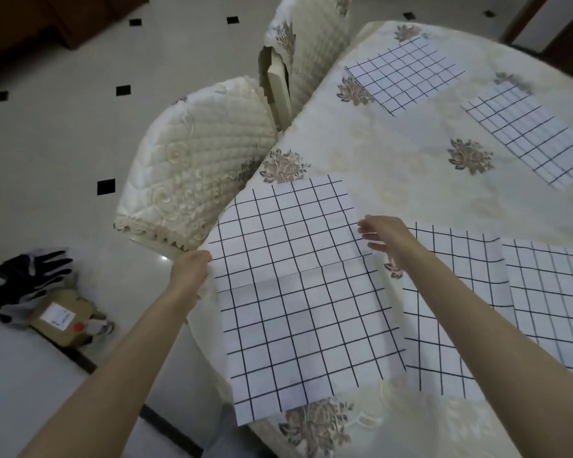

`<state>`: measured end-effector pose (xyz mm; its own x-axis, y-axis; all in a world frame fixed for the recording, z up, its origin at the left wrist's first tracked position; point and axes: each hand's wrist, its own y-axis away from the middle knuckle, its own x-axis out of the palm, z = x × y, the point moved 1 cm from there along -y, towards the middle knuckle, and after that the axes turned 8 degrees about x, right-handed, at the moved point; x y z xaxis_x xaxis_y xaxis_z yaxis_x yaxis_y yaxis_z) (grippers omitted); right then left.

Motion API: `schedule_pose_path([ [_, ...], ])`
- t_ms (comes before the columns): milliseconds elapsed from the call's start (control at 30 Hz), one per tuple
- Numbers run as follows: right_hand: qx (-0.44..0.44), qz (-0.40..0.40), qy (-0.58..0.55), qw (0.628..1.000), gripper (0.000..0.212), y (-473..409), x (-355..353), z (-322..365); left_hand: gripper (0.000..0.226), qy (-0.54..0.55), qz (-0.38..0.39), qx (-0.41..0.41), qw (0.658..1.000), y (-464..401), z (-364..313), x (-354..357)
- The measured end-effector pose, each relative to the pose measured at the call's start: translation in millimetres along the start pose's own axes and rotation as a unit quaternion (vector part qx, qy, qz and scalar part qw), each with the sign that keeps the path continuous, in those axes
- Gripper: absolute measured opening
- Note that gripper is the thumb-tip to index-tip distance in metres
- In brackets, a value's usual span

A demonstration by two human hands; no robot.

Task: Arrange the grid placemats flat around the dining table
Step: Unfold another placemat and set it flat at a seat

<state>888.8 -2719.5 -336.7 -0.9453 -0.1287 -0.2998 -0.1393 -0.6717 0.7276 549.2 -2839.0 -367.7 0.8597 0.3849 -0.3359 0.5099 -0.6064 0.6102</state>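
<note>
We see the left hand (191, 269) pinching the left edge of the nearest grid placemat (295, 289), which lies creased across the worktop (411, 180) edge. The right hand (379, 234) grips its right edge. Four other placemats lie further round the worktop.

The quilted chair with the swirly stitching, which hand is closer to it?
Left. The left hand holds the near placemat's left edge, just below the quilted chair. The right hand touches that placemat's right edge, farther over the table.
</note>
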Motion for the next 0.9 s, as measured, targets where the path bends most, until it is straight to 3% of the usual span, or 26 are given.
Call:
schedule_pose_path([
  [200,-0.019,-0.059,0.039,0.997,0.014,-40.8,4.5,12.7,0.006,-0.039,0.000,0.071,0.997,-30.8,-10.8,14.9],
  [267,-0.020,-0.063,0.068,0.996,0.013,-52.2,6.6,15.7,0.022,-0.019,-0.001,0.063,0.998,-44.3,-15.6,20.0],
  [333,-0.016,-0.073,0.106,0.991,0.018,-60.9,10.3,17.0,0.026,0.009,0.003,0.037,0.999,-53.2,-19.2,25.0],
  [400,-0.016,-0.090,0.142,0.986,0.022,-65.2,15.2,17.9,0.014,0.007,-0.002,0.025,1.000,-59.7,-21.7,28.1],
  [500,0.003,-0.106,0.162,0.981,0.031,-71.4,19.9,16.5,0.043,0.014,-0.010,0.033,0.999,-73.0,-21.3,26.8],
  [667,0.041,-0.097,0.174,0.979,0.027,-80.4,23.0,15.3,0.039,0.033,-0.014,0.043,0.998,-88.0,-27.4,32.6],
  [733,0.041,-0.090,0.161,0.982,0.043,-78.5,24.3,12.5,0.037,0.038,-0.004,0.055,0.998,-88.3,-32.8,36.5],
  [767,0.029,-0.092,0.149,0.984,0.037,-81.3,23.4,10.2,0.038,0.041,0.006,0.059,0.997,-89.0,-35.5,38.9],
  [800,0.012,-0.098,0.143,0.985,0.017,-80.7,21.1,8.7,0.038,0.047,0.017,0.066,0.997,-91.7,-37.3,41.3],
  [900,-0.011,-0.097,0.104,0.990,0.053,-83.7,5.4,6.2,0.028,0.061,0.049,0.086,0.993,-96.8,-51.8,52.4],
])
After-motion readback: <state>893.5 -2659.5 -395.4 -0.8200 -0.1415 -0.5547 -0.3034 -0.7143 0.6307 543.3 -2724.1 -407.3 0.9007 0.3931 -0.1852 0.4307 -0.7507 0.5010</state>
